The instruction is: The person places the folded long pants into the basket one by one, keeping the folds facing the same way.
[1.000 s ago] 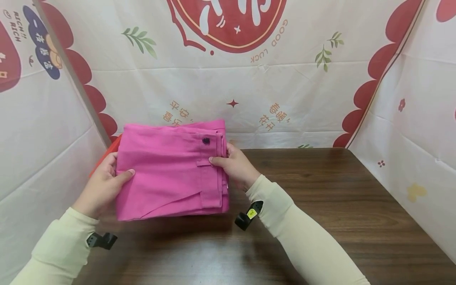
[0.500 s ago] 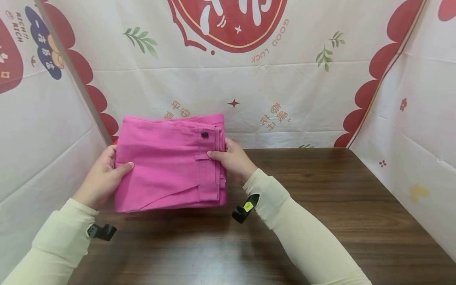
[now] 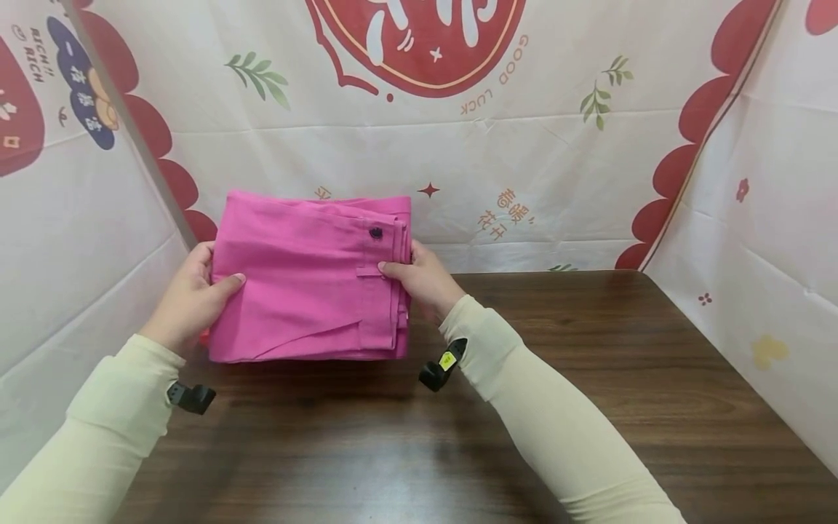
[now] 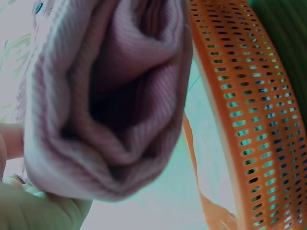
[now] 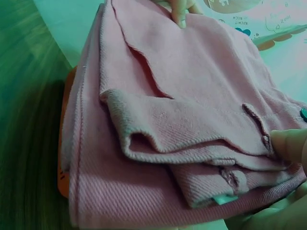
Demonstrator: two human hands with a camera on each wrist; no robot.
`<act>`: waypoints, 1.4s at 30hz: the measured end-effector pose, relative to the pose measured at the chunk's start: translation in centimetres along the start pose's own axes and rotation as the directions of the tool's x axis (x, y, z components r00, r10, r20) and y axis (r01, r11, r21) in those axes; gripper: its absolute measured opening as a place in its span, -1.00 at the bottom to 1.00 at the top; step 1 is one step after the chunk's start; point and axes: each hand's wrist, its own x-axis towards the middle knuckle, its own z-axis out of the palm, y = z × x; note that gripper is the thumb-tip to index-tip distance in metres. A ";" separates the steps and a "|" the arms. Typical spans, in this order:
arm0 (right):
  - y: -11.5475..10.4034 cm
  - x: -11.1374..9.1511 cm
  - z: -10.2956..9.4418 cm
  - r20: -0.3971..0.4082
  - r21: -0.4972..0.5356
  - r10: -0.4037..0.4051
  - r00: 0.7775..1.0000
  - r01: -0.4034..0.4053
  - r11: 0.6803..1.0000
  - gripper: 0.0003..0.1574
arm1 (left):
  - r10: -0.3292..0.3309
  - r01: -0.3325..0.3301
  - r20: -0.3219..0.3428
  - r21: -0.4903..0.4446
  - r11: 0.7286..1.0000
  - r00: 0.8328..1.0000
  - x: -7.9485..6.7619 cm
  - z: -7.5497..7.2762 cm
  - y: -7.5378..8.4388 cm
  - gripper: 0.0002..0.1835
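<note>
A folded pair of bright pink trousers [image 3: 294, 284] is held up between both hands in the head view, its waistband with a dark button and belt loop to the right. My left hand [image 3: 190, 298] grips the left edge, thumb on the front and fingers behind. At the waistband end, my right hand [image 3: 427, 280] pinches the layers, its thumb on the belt loop. The left wrist view looks into the rolled folds of the trousers [image 4: 120, 167], next to an orange perforated basket [image 4: 256, 124]. Stacked layers of the trousers [image 5: 182, 120] fill the right wrist view.
Below the hands spreads a dark brown wooden table [image 3: 556, 407]. Printed white cloth [image 3: 556, 167] hangs behind it and along both sides. The basket's side [image 5: 64, 143] shows behind the trousers in the right wrist view; in the head view they hide nearly all of it.
Both hands have carried the folded trousers upward and away across the head view. The orange basket's edge, visible earlier at the left, is now mostly covered. Both grips look the same.
</note>
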 end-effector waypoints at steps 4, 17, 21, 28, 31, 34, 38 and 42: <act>0.0 0.6 0.1 -0.003 0.015 -0.004 1.000 0.004 1.000 -0.52 | -0.001 0.002 -0.027 0.037 0.999 1.000 0.6 -0.4 0.6 -0.53; -0.3 2.1 0.2 -0.029 0.023 0.007 1.000 -0.006 1.000 -0.51 | -0.042 0.038 -0.036 -0.108 0.993 0.998 2.0 -0.5 0.6 -0.69; -0.4 2.7 0.3 -0.039 0.021 -0.001 0.999 0.002 1.000 -0.47 | -0.064 0.056 -0.043 -0.167 0.984 0.997 2.2 -0.4 0.5 -0.66; -0.6 3.4 0.5 -0.079 0.088 0.005 0.997 0.002 0.996 -0.56 | -0.115 0.081 -0.093 -0.311 0.947 0.989 2.6 -0.2 0.3 -0.66; -0.7 3.6 0.7 -0.094 0.101 0.007 0.996 0.003 0.995 -0.63 | -0.146 0.095 -0.100 -0.395 0.914 0.984 2.7 -0.3 0.1 -0.68; -0.8 3.7 0.8 -0.091 0.087 0.030 0.995 -0.022 0.996 -0.64 | -0.171 0.105 -0.110 -0.446 0.889 0.979 2.9 -0.2 0.0 -0.68; -0.9 3.7 0.9 -0.070 0.064 0.076 0.995 -0.072 0.995 -0.60 | -0.186 0.111 -0.132 -0.439 0.892 0.974 3.2 0.0 0.0 -0.69; -0.9 3.9 1.0 -0.067 0.053 0.098 0.993 -0.095 0.994 -0.59 | -0.183 0.105 -0.141 -0.435 0.894 0.973 3.3 0.1 0.1 -0.70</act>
